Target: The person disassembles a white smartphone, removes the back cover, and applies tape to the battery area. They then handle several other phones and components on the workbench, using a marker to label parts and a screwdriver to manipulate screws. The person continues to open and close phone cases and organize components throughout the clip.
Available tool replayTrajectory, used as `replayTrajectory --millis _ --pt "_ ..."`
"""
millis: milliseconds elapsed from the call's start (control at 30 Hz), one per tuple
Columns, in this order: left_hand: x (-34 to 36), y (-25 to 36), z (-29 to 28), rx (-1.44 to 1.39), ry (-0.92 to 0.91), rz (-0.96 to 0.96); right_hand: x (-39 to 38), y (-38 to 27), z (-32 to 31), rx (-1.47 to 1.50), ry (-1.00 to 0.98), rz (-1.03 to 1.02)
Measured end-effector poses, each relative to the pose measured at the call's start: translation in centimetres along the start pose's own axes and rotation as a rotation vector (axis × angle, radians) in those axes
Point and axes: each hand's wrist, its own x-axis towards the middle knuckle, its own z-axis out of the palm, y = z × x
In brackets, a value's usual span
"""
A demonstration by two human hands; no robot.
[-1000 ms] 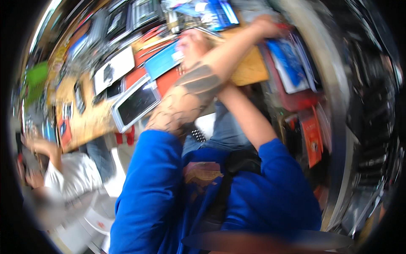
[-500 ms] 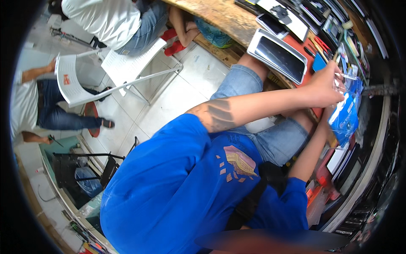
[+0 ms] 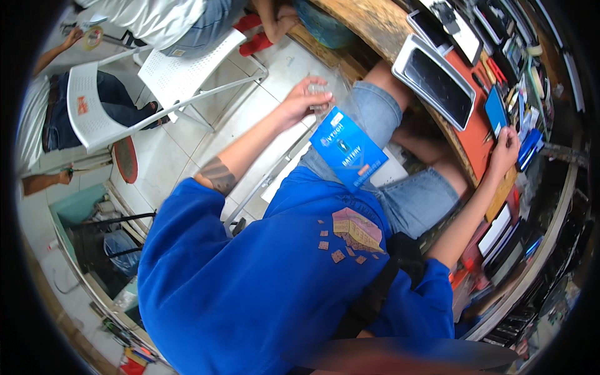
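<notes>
My left hand (image 3: 306,103) is out over the floor beside my left thigh, its fingers closed on the top of a clear plastic package. A blue printed card (image 3: 350,149) shows flat within the package, hanging over my lap. At the cluttered bench my right hand (image 3: 505,151) has its fingers drawn together at the near end of a flat blue rectangular piece (image 3: 494,110). Something small and whitish shows at those fingertips; I cannot make out what it is. A tablet-like device with a dark screen (image 3: 439,86) lies in a white frame at the bench edge.
The wooden bench (image 3: 369,19) carries an orange-red mat (image 3: 465,140), red-handled tools (image 3: 495,70) and several phones. A white folding chair (image 3: 187,69) with a seated person is at upper left. Another person's hand (image 3: 74,36) holds a tape roll (image 3: 93,37).
Both hands were together at the bench on the blue package. My left hand has carried it left over my lap, while my right hand remains at the bench, now apart from it.
</notes>
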Motion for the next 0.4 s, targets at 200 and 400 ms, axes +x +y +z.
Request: replayTrajectory --millis 200,400 --pt "-1.7 -1.4 0.5 -0.061 -0.143 -0.068 -1.1 -2.5 -0.5 0.048 -0.009 0.079" --pt "-8.3 -1.7 -0.7 0.469 -0.070 -0.247 -1.1 -0.6 -0.2 0.053 0.001 0.063"
